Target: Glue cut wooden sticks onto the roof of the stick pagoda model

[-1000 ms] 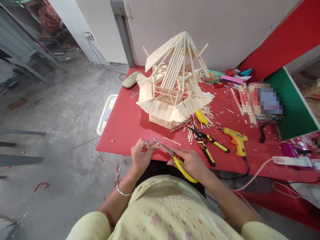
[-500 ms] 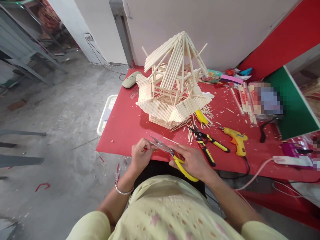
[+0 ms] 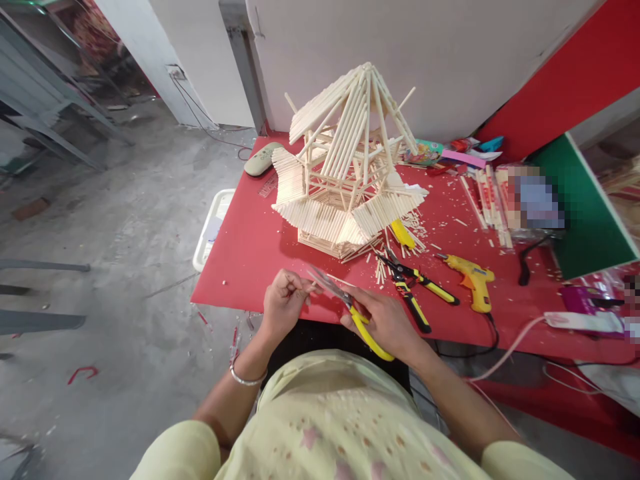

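In the head view my right hand (image 3: 387,321) grips a pair of scissors (image 3: 369,337) with yellow handles. The blades point up and left, toward my left hand (image 3: 286,303). That hand is closed, pinching what looks like a short wooden stick (image 3: 315,287) at its fingertips, close beside the blades. Most of the stick is covered by the fingers. Behind both hands a pavilion model (image 3: 345,173) built of pale wooden sticks stands upright on the red table (image 3: 235,267). Part of its upper roof has open gaps between the sticks.
Right of the model lie black-and-yellow pliers (image 3: 417,288), a yellow glue gun (image 3: 473,280) and scattered stick offcuts (image 3: 415,227). Packs of sticks (image 3: 493,200) are farther right, by a green board (image 3: 585,213). A pale green case (image 3: 263,160) sits at the back left.
My left hand has shifted slightly, and a small pale stick end now shows at its fingertips. The scissors have moved slightly, their blade tips now a little farther right. The model has stayed put.
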{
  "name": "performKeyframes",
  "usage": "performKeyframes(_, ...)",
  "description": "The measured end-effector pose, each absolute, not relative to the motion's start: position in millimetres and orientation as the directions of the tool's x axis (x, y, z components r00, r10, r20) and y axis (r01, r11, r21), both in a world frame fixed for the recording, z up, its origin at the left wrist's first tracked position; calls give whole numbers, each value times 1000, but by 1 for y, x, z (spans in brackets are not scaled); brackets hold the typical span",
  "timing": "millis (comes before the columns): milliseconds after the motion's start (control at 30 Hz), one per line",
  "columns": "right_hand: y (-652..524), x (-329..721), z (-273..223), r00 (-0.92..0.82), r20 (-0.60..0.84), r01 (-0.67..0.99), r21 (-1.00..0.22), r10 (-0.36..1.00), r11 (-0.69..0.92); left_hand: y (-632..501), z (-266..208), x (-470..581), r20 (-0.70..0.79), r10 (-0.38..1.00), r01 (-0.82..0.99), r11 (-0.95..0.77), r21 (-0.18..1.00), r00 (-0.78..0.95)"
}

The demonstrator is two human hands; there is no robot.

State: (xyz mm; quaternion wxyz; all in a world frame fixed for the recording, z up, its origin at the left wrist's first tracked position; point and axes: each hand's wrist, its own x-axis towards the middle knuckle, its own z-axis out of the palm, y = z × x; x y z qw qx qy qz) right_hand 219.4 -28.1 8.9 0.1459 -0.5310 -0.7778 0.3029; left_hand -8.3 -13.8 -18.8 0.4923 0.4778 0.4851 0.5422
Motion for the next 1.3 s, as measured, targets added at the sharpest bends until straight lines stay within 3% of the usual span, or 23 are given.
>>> performKeyframes(167,-29,221,6,-315,-86,701,-692,945,171,-8,-23,-4,-118,993,-313,105,944,-23)
performKeyframes(400,-30,216,5,-309,-147,715,-687,940,128,-8,-26,-3,-247,969,-417,231,879,16)
performKeyframes(533,-30,212,5,-305,-150,767,-624,941,149,-10,-27,-5,-260,965,-445,249,860,38)
performKeyframes(833,-31,208,11,-367,-78,847,-439,927,298,-11,-32,-4,-175,983,-291,153,944,-52)
performKeyframes(1300,-32,207,7,-383,-90,810,-511,919,287,-15,-26,-11,11,999,23,-12,1000,31)
